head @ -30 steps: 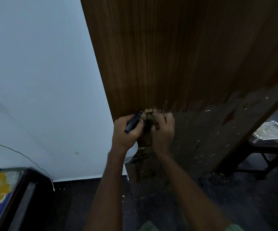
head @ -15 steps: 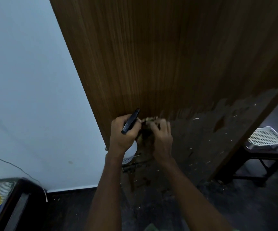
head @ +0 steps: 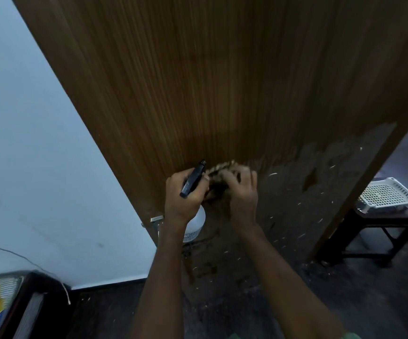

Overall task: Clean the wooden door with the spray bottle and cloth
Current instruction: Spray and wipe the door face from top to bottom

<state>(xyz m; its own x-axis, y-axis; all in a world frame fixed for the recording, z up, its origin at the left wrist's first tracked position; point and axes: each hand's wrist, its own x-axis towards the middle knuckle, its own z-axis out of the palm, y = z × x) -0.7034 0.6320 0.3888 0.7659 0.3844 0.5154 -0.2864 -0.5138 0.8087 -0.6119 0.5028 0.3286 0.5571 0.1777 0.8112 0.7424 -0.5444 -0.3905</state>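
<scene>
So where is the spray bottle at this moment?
In the head view it is low at the centre: the left hand holds the spray bottle against the wooden door, just left of the cloth under the right hand.

Door (head: 222, 81) betw. wall (head: 27, 143) on L & basket (head: 386, 192) on R

Cloth (head: 220, 172) blurred, mostly hidden behind the right hand (head: 243, 194)

Right hand (head: 243, 192) now bunched over cloth (head: 219, 171)
</scene>
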